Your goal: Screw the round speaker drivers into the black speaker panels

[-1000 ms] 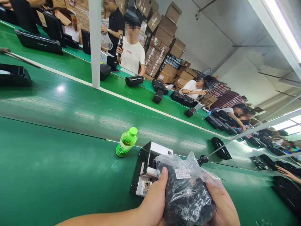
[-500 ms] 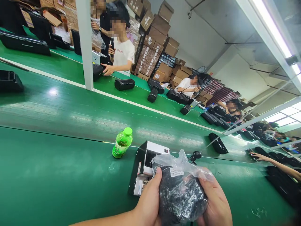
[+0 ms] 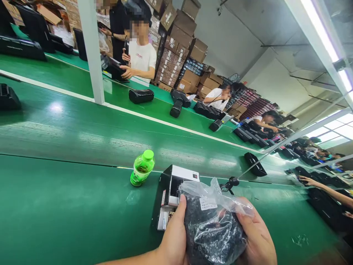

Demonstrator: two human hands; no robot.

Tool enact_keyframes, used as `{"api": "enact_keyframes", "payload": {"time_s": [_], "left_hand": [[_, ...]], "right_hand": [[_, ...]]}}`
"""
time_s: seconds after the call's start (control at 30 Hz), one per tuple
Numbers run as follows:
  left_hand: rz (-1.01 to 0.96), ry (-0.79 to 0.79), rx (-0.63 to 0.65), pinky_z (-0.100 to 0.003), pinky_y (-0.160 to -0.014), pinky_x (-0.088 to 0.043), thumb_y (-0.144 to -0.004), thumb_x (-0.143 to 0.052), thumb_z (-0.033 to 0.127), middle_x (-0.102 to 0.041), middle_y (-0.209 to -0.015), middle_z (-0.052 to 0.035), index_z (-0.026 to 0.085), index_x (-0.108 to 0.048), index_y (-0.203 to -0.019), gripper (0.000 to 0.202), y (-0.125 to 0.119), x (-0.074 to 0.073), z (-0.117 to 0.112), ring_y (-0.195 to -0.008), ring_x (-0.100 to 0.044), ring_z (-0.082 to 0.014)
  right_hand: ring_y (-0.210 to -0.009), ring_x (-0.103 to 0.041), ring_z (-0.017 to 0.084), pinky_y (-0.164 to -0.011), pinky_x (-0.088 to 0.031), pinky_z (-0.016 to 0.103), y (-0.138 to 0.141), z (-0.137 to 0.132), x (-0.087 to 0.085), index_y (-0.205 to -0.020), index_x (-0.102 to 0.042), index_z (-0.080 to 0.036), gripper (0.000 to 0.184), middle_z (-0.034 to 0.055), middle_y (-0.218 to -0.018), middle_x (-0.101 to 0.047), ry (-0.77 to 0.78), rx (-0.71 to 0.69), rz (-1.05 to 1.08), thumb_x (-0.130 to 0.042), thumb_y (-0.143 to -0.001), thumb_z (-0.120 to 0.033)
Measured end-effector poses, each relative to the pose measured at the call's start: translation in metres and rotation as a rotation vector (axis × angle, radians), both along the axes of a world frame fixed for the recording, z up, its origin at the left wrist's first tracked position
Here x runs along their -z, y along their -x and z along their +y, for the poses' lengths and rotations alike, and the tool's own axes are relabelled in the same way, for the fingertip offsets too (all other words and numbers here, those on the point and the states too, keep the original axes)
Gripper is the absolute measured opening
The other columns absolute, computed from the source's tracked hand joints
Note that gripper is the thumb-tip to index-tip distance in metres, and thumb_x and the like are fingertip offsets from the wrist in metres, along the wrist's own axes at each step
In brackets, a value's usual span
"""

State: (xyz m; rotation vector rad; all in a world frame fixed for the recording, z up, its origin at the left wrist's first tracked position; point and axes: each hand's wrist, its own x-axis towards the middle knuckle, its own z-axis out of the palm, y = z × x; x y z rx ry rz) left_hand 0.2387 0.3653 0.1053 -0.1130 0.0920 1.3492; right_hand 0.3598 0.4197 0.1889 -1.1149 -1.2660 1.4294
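Observation:
A clear plastic bag [image 3: 212,228] full of small black pieces is held between my two hands, its knotted or bunched top pointing away from me. A white printed label [image 3: 208,203] sticks to its upper part. My left hand [image 3: 176,228] grips the bag's left side, thumb along the edge. On the other side my right hand [image 3: 256,232] wraps round it, its fingers partly hidden behind the bag. What the pieces are, I cannot make out. Just behind the bag stands a white and black machine [image 3: 182,173], partly covered by it and by my left hand.
A green-capped drink bottle [image 3: 142,168] stands left of the machine. A black tool [image 3: 231,184] hangs on a cord behind the bag. Black cases [image 3: 255,164] lie along the green belt [image 3: 116,140]. At right, another person's arm [image 3: 328,189] reaches in. A white post [image 3: 91,51] rises at left.
My hands still hold the bag, which has tilted and shifted slightly. My view has turned a little. Across the belt, a person has moved a black case.

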Motion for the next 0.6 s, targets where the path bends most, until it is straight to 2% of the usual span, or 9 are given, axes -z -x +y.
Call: {"api": "enact_keyframes", "payload": {"time_s": [0.13,0.23,0.4,0.5,0.6], "left_hand": [[0.007,-0.013,-0.016,-0.065,-0.121,-0.056,-0.094,-0.073,0.076,-0.086,-0.125,-0.0221,0.015,-0.075,-0.147,0.081,-0.001,-0.001,0.000,-0.126,-0.080,-0.0451],[0.013,-0.009,-0.019,-0.064,-0.122,-0.055,-0.092,-0.076,0.077,-0.085,-0.127,-0.0226,0.014,-0.076,-0.144,0.082,-0.001,0.002,-0.001,-0.128,-0.079,-0.0460],[0.088,0.096,-0.153,-0.061,-0.126,-0.052,-0.099,-0.078,0.060,-0.084,-0.133,-0.0205,0.014,-0.074,-0.148,0.067,-0.003,0.010,-0.003,-0.133,-0.077,-0.0430],[0.049,0.059,-0.130,-0.062,-0.128,-0.051,-0.100,-0.073,0.068,-0.083,-0.136,-0.0204,0.015,-0.070,-0.153,0.075,-0.005,0.011,-0.001,-0.136,-0.076,-0.0429],[0.025,0.037,-0.128,-0.064,-0.130,-0.049,-0.098,-0.071,0.074,-0.081,-0.140,-0.0205,0.015,-0.069,-0.154,0.082,-0.006,0.014,0.003,-0.139,-0.074,-0.0437]], "right_hand": [[-0.070,-0.073,0.025,-0.073,-0.063,0.041,0.006,-0.008,-0.008,-0.096,-0.073,-0.025,0.030,0.0058,-0.086,-0.080,0.062,0.001,-0.007,-0.087,-0.090,-0.051],[-0.072,-0.074,0.025,-0.072,-0.062,0.040,0.004,-0.010,-0.008,-0.095,-0.070,-0.025,0.031,0.0066,-0.090,-0.081,0.109,0.003,-0.006,-0.087,-0.089,-0.051],[-0.076,-0.075,0.028,-0.067,-0.062,0.039,-0.004,-0.009,-0.005,-0.093,-0.070,-0.025,0.034,0.0095,-0.095,-0.083,0.135,-0.005,-0.031,-0.086,-0.088,-0.054],[-0.073,-0.074,0.027,-0.068,-0.062,0.040,-0.003,-0.010,-0.006,-0.093,-0.070,-0.026,0.032,0.0086,-0.092,-0.083,0.127,-0.013,-0.031,-0.085,-0.089,-0.054],[-0.069,-0.073,0.026,-0.069,-0.062,0.040,0.001,-0.013,-0.008,-0.095,-0.071,-0.026,0.032,0.0076,-0.091,-0.082,0.146,0.047,0.031,-0.089,-0.086,-0.052]]}}
